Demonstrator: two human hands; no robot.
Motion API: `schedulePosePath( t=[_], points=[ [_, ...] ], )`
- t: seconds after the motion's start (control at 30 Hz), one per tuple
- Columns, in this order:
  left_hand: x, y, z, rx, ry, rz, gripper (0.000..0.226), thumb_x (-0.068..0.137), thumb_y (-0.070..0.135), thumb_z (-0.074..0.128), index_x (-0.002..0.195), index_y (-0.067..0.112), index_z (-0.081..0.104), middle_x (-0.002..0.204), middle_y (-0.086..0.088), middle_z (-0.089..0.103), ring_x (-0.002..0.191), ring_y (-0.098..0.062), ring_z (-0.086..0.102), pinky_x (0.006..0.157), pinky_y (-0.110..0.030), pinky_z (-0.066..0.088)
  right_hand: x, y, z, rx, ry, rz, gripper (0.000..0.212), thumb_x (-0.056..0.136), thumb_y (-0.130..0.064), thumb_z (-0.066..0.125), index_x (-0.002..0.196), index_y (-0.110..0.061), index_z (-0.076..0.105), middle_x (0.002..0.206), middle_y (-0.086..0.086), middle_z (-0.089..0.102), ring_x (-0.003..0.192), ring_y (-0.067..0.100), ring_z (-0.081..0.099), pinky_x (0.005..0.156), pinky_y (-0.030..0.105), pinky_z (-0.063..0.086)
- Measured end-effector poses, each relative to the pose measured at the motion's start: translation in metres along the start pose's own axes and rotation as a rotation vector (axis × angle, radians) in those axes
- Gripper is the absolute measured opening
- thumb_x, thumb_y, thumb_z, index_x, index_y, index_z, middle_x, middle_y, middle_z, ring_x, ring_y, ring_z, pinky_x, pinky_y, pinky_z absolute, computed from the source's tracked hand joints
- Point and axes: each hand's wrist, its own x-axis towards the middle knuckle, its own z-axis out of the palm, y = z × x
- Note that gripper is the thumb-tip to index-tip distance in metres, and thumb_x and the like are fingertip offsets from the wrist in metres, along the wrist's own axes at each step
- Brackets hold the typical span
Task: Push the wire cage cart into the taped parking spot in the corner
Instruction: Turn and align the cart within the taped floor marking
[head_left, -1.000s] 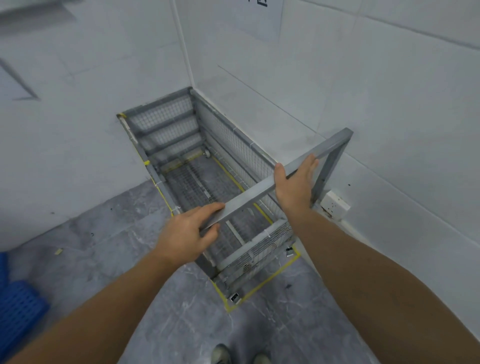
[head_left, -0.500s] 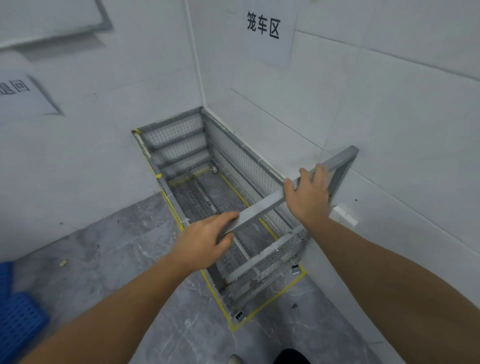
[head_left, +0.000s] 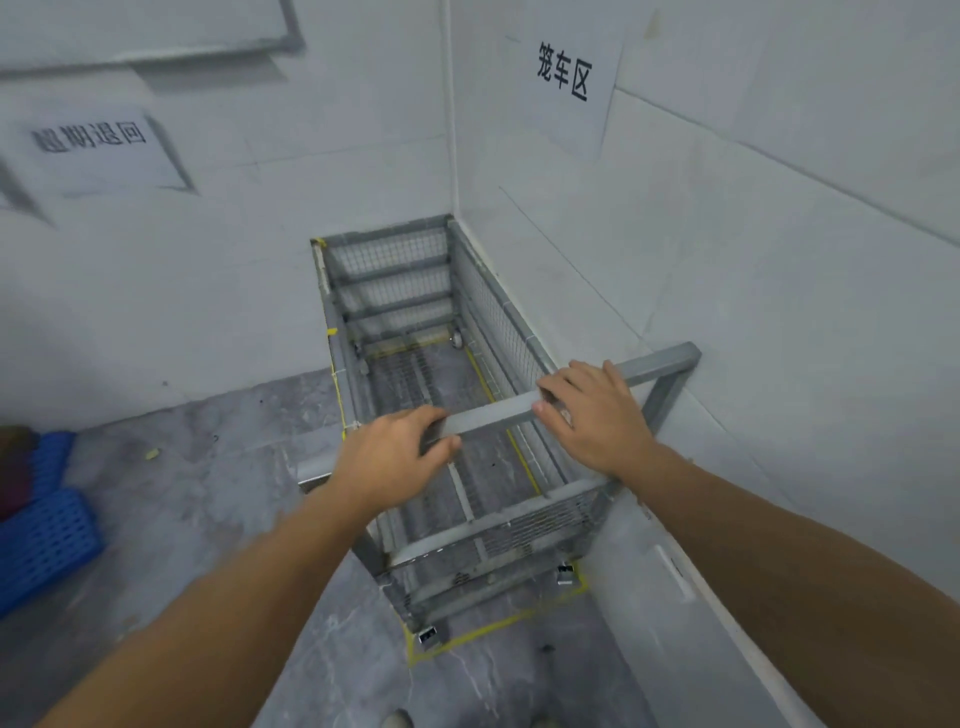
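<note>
The grey wire cage cart (head_left: 519, 322) stands in the corner, its far end at the back wall and its right side along the right wall. Yellow floor tape (head_left: 493, 629) outlines it; the near wheels sit just inside the tape's front line. The cart's grey handle bar (head_left: 488, 415) rises at the near end. My left hand (head_left: 395, 452) is curled around the bar's left part, thumb underneath. Further right, my right hand (head_left: 592, 415) lies over the bar with the fingers draped across it and the thumb below.
White tiled walls close the corner, each with a paper sign: one (head_left: 566, 73) on the right wall, one (head_left: 93, 137) on the left. A blue plastic crate (head_left: 41, 540) lies on the grey floor at far left. My shoe tips (head_left: 397, 719) show at the bottom edge.
The view has lifted, bringing the wall signs into sight. Both hands stay on the handle bar, and the cart sits in about the same place within the tape.
</note>
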Motion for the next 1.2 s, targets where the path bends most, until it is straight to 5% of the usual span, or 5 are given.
schedulePosePath(
  t=[0.23, 0.5, 0.8, 1.03, 1.2],
  points=[
    [0.000, 0.015, 0.007, 0.121, 0.045, -0.098, 0.054, 0.086, 0.073, 0.036, 0.115, 0.031, 0.054, 0.090, 0.009, 0.061, 0.074, -0.015, 0.054, 0.061, -0.032, 0.040, 0.004, 0.041, -0.003, -0.035, -0.024, -0.106, 0.059, 0.094, -0.065, 0.029, 0.121, -0.022, 0.059, 0.113, 0.000, 0.062, 0.114, 0.026, 0.053, 0.113, 0.054, 0.024],
    [0.003, 0.018, 0.019, 0.336, 0.165, -0.096, 0.056, 0.088, 0.076, 0.024, 0.087, 0.027, 0.053, 0.073, 0.009, 0.059, 0.059, -0.014, 0.051, 0.054, -0.028, 0.037, 0.008, 0.063, 0.009, -0.150, 0.154, -0.142, 0.058, 0.094, -0.069, 0.026, 0.107, -0.024, 0.061, 0.094, -0.001, 0.055, 0.090, 0.025, 0.050, 0.090, 0.045, 0.032],
    [0.013, 0.010, 0.035, 0.497, 0.297, -0.040, 0.053, 0.087, 0.066, 0.040, 0.074, 0.017, 0.056, 0.059, 0.000, 0.055, 0.048, -0.024, 0.054, 0.048, -0.029, 0.032, 0.020, 0.078, 0.029, -0.196, 0.461, -0.293, 0.055, 0.092, -0.072, 0.042, 0.089, -0.021, 0.063, 0.082, -0.001, 0.061, 0.075, 0.023, 0.056, 0.077, 0.040, 0.035],
    [0.012, 0.017, 0.024, 0.465, 0.203, -0.088, 0.059, 0.086, 0.074, 0.030, 0.075, 0.021, 0.053, 0.061, 0.003, 0.056, 0.047, -0.020, 0.052, 0.046, -0.024, 0.028, 0.013, 0.069, 0.015, -0.169, 0.260, -0.211, 0.055, 0.095, -0.071, 0.034, 0.096, -0.023, 0.062, 0.089, -0.001, 0.059, 0.083, 0.024, 0.052, 0.083, 0.042, 0.033],
    [0.009, 0.022, 0.012, 0.345, -0.036, -0.206, 0.065, 0.080, 0.079, 0.015, 0.094, 0.025, 0.048, 0.086, 0.004, 0.056, 0.081, -0.021, 0.056, 0.069, -0.035, 0.034, 0.011, 0.059, -0.006, -0.131, 0.015, -0.121, 0.058, 0.093, -0.072, 0.025, 0.108, -0.029, 0.059, 0.101, -0.005, 0.057, 0.097, 0.021, 0.049, 0.092, 0.041, 0.026]
  ],
)
